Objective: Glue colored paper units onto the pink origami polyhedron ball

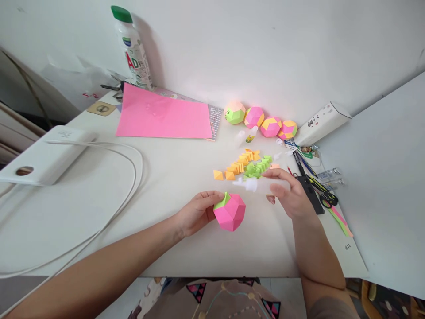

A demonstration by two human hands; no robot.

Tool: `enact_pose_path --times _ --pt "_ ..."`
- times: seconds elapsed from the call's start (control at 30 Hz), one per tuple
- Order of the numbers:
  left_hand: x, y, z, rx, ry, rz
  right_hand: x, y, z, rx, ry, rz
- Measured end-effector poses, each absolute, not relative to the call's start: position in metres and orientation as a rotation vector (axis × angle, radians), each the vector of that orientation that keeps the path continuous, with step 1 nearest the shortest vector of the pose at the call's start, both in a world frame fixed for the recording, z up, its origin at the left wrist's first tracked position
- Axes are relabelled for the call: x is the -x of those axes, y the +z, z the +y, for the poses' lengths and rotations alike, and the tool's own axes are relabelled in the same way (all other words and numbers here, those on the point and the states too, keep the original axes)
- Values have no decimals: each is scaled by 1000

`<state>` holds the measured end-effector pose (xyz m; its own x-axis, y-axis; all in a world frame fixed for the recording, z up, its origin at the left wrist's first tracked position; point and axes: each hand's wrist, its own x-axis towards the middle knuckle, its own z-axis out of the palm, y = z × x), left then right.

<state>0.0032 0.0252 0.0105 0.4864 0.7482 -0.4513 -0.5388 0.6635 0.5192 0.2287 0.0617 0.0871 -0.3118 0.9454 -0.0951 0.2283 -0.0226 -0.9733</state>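
Near the table's front, my left hand (pixel 201 212) is closed on a pink folded-paper ball (pixel 231 215). The thumb presses on a green paper piece (pixel 223 200) at the ball's upper left. My right hand (pixel 288 191) grips a translucent white glue bottle (pixel 265 185) lying nearly level, its thin nozzle pointing left, above and apart from the ball. Just beyond it are several small folded orange paper pieces (pixel 237 168) in a row and several green ones (pixel 258 167) beside them.
Finished paper balls (pixel 255 117) line the wall. A pink sheet (pixel 164 113) lies back left, by a tall bottle (pixel 134 55). A white power strip (pixel 49 155) with a looping cable sits left. Pens and scissors (pixel 327 197) lie right, below a white box (pixel 322 124).
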Motion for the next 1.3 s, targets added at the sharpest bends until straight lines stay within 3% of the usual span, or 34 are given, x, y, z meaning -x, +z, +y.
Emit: enact_pose_path --times 0.23,0.5,0.87,0.93,1.07,1.13,1.2,1.3 --pt "2 11 24 -360 815 555 -252 57 66 1178 1637 -1469" --pt "7 8 22 -380 803 528 -250 4 51 1396 1281 -1512" --pt "8 8 21 -558 770 403 -250 3 47 1530 1185 -1671" --pt "9 8 21 -575 768 401 -254 11 42 1583 1071 -1759" --pt "8 10 21 -614 765 422 -255 36 23 1547 404 -1815" --pt "7 10 21 -655 779 434 -250 48 12 1463 261 -1700" --pt "6 11 21 -712 797 455 -242 53 4 1372 555 -1697" --pt "5 12 19 -813 796 491 -226 48 -1 1212 1388 -1639"
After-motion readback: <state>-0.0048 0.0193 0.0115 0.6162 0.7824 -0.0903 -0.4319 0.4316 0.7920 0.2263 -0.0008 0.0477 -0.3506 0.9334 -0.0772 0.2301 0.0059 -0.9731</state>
